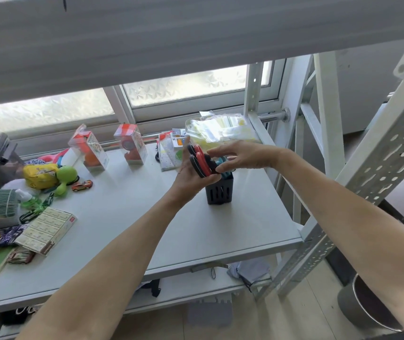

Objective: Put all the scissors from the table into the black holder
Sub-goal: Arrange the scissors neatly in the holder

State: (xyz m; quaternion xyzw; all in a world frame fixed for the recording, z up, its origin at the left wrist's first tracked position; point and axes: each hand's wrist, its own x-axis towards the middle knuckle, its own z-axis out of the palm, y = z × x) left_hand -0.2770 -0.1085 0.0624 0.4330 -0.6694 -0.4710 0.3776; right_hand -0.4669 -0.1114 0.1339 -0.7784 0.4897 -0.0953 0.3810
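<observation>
A black slotted holder stands on the white table, right of the middle. Blue-handled scissors stick out of its top. My left hand is closed around red-and-black scissors, handles up, just above the holder's left rim. Their blades are hidden behind my palm and the holder. My right hand hovers over the holder, with its fingertips touching the scissor handles. Green-handled scissors lie on the table at the left, among the clutter.
Clear plastic toy boxes stand along the back edge by the window. Toy cars, a yellow pouch, a white carton and a green bottle crowd the left. A plastic bag lies behind the holder. Metal rack posts rise at the right.
</observation>
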